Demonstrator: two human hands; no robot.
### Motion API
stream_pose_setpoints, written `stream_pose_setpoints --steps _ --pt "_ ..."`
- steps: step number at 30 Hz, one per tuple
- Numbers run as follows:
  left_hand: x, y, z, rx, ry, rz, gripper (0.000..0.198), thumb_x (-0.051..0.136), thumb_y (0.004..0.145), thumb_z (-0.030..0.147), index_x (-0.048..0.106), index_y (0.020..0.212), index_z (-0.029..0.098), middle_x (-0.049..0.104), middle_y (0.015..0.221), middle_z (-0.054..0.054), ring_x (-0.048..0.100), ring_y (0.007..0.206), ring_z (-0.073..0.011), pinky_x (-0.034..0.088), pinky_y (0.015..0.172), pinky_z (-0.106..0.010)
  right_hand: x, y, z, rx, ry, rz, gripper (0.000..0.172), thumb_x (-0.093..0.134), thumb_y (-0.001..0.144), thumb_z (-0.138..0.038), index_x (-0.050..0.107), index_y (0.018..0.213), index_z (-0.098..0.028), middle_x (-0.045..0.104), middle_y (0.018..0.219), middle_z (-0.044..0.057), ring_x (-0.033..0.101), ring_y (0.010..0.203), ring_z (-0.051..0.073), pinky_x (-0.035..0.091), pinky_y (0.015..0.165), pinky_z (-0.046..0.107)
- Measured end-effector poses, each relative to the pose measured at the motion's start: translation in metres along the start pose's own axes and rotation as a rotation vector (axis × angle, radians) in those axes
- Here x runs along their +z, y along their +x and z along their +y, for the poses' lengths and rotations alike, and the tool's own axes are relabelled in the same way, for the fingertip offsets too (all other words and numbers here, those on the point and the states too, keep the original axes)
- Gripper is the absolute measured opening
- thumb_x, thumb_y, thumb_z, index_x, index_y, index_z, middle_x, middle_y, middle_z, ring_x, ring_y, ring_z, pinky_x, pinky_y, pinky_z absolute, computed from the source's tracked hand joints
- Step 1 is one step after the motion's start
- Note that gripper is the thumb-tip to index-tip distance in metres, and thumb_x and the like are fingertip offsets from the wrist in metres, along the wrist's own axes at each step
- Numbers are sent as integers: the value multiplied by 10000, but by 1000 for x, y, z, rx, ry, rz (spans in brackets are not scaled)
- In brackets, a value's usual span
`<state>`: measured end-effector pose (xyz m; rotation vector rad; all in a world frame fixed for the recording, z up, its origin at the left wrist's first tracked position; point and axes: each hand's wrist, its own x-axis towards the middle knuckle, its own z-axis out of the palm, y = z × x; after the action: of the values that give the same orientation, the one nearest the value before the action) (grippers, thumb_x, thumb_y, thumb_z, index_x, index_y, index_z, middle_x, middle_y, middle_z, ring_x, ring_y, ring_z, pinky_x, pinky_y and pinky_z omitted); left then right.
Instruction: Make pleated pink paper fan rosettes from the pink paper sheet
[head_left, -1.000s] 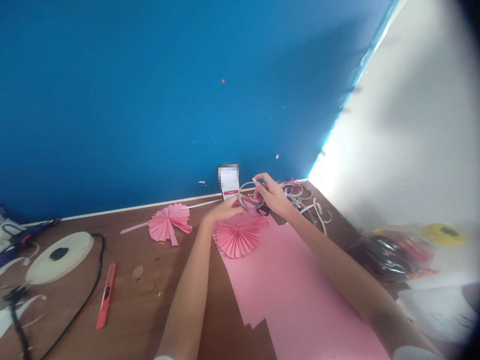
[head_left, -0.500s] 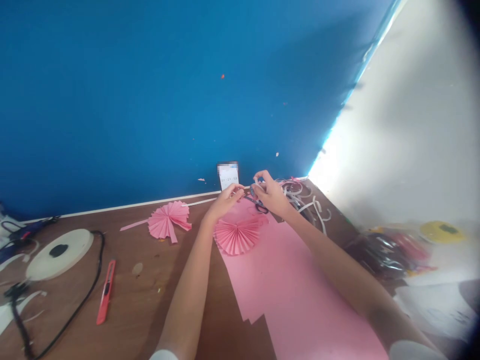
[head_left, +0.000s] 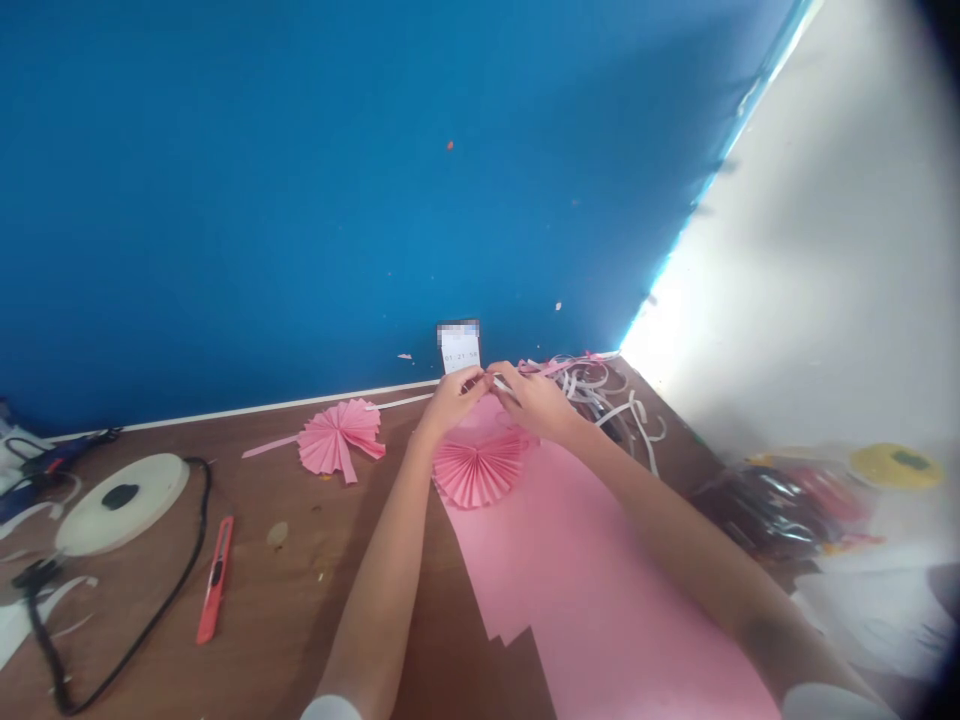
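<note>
My left hand (head_left: 455, 397) and my right hand (head_left: 534, 398) meet at the back of the table, fingertips almost touching. A thin white strip (head_left: 501, 384) shows between the right fingers, which are closed on it. The left fingers are pinched, but what lies in them is too small to tell. Just below the hands, a pleated pink paper fan (head_left: 480, 474) rests on a large pink paper sheet (head_left: 592, 590). Left of my left forearm lies another pleated pink paper rosette (head_left: 339, 440) with paper tails.
A phone (head_left: 459, 347) leans on the blue wall behind the hands. Tangled white and pink strips (head_left: 592, 385) lie at the back right. On the left are a red utility knife (head_left: 216, 580), a white round device (head_left: 154, 505) and a black cable (head_left: 196, 560). Plastic packets (head_left: 795, 505) are at right.
My right hand has lowered and moved in against the left. The small dark object at its fingers and the scissors behind it are now hidden. The fan has stayed on the sheet.
</note>
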<state>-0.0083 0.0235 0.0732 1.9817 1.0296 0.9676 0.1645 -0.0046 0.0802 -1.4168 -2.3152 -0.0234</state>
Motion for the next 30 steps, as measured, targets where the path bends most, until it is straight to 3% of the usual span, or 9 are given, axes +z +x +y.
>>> stream_pose_setpoints --steps 4,9,14,20,25,30 --pt "-1 1 -4 -28 -31 23 328 458 842 436 609 785 150 614 755 -24 539 722 -137 414 669 -232 0 0 2 -15 -23 3 506 373 908 -256 299 1402 -183 691 846 86 623 677 209 228 509 228" --pt "-6 -1 -6 -91 -114 83 325 470 823 412 614 732 136 599 711 -21 502 629 -113 399 590 -219 -2 1 1 -37 21 21 328 356 934 -279 506 1221 -226 701 839 55 617 674 188 223 517 233" --pt "-12 -3 -9 -128 -135 106 345 495 810 447 625 741 136 606 719 -25 506 623 -111 411 584 -214 -6 0 -2 -24 3 84 287 365 923 -267 614 1064 -247 707 875 43 604 693 169 214 532 244" --pt "-16 -3 -13 -143 -104 144 366 484 810 461 625 737 131 616 707 -35 524 626 -122 435 601 -221 -5 0 0 30 -10 111 278 384 911 -308 647 962 -232 681 746 37 548 606 149 184 523 247" --pt "-17 -3 -17 -162 -122 78 339 502 802 440 633 746 132 636 741 -42 540 641 -122 439 606 -218 -6 0 0 28 -8 124 291 376 919 -319 652 949 -234 678 747 43 557 639 160 193 532 245" --pt "-15 -3 -18 -169 -114 42 371 496 801 461 626 700 129 629 706 -38 549 653 -127 434 616 -223 -10 0 0 71 53 132 278 393 911 -341 649 929 -233 626 605 12 541 586 156 212 530 247"
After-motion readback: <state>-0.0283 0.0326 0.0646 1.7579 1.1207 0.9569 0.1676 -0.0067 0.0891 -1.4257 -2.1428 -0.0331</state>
